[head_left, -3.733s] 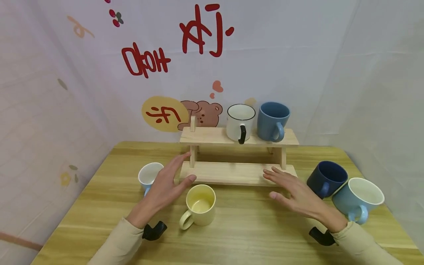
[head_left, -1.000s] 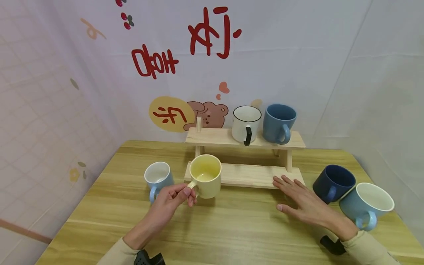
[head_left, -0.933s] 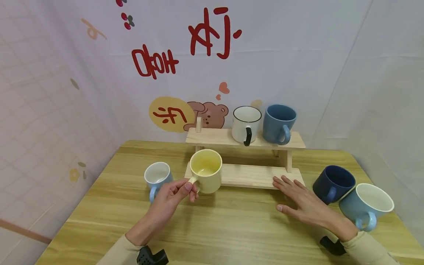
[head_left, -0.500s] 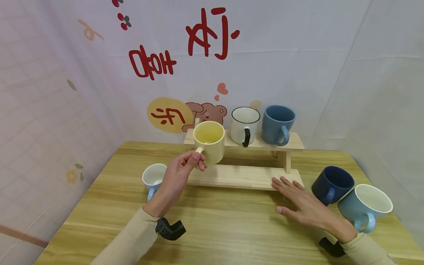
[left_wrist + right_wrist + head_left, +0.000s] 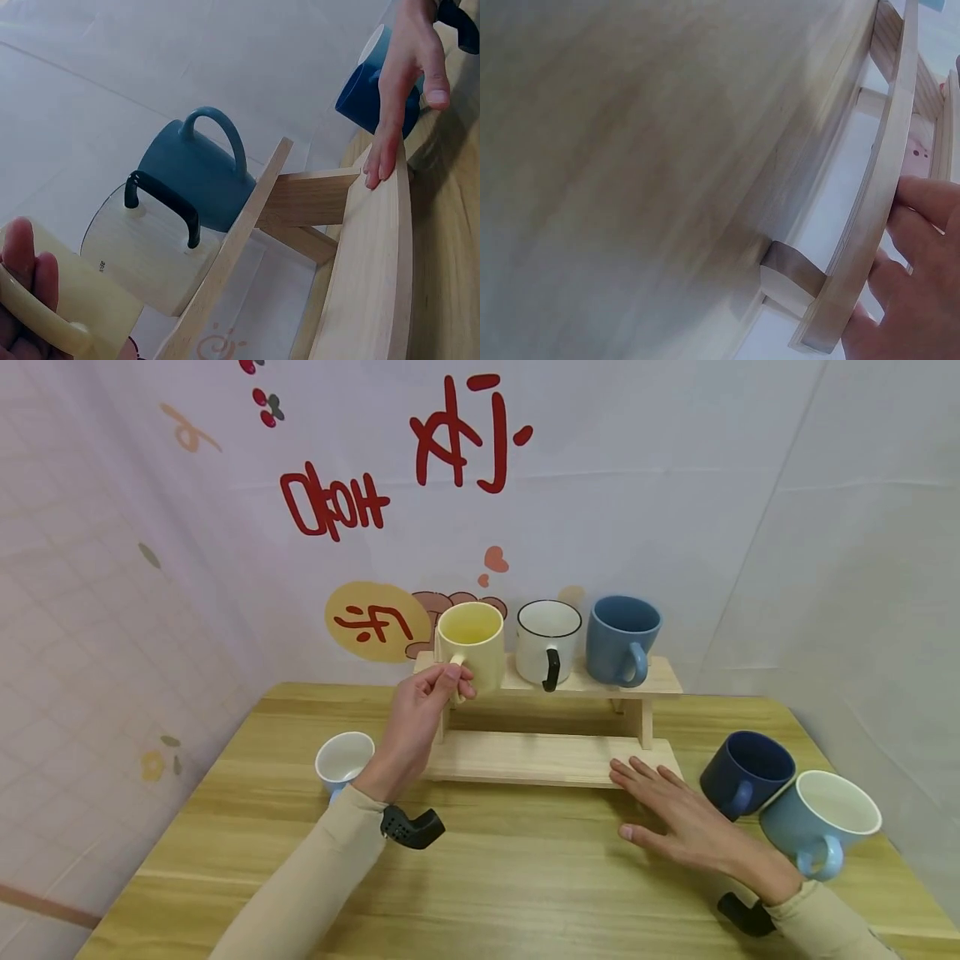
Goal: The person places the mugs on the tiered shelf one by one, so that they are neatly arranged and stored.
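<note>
My left hand (image 5: pixel 420 718) pinches the handle of a yellow mug (image 5: pixel 480 652), held upright at the left end of the upper board of a wooden two-tier shelf (image 5: pixel 540 758). Whether the mug's base touches the board I cannot tell. Beside it on that board stand a white mug (image 5: pixel 546 643) with a black rim and handle, then a blue mug (image 5: pixel 621 639). My right hand (image 5: pixel 682 818) has its fingers spread and rests the fingertips on the lower board's right end, as the right wrist view also shows with the fingers (image 5: pixel 922 232) on the board's edge.
A small light blue cup (image 5: pixel 345 760) with a white inside stands left of the shelf, partly behind my left forearm. To the right stand a navy mug (image 5: pixel 746 772) and a light blue mug (image 5: pixel 821 818), close together. A printed cloth (image 5: pixel 637 485) hangs behind the wooden table (image 5: pixel 525 893).
The left hand took the yellow mug by its handle from the table, then lifted it up and away to the upper board. The right hand stays at the lower board.
</note>
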The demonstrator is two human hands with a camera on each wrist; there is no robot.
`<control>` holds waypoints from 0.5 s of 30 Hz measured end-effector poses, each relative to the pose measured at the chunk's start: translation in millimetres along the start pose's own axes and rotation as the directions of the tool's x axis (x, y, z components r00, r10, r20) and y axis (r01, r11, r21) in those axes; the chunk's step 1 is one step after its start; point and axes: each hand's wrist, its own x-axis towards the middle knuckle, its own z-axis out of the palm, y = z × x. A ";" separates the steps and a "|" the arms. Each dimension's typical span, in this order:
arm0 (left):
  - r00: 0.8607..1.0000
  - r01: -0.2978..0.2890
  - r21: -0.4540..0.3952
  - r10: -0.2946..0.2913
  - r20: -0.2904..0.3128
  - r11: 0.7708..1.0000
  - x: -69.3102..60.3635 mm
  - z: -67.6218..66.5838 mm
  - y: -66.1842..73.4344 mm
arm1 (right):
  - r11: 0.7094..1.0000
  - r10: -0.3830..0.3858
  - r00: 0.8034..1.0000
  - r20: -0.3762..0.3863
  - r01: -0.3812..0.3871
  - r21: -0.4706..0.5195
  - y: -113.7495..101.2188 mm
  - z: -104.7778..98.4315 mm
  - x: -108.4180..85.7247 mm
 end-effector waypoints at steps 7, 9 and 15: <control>0.999 0.009 -0.034 -0.010 -0.032 0.999 16.5 7.1 -4.6 | 1.000 0.013 1.000 0.002 -0.014 0.007 0.4 0.5 -0.5; 0.999 0.013 -0.031 -0.014 -0.038 0.999 20.1 8.4 -6.5 | 1.000 0.017 1.000 0.003 -0.017 0.006 0.7 0.6 -0.4; 0.999 0.025 -0.029 -0.026 -0.041 0.999 26.9 11.9 -11.0 | 0.999 0.032 0.999 0.012 -0.032 0.006 1.0 1.1 0.1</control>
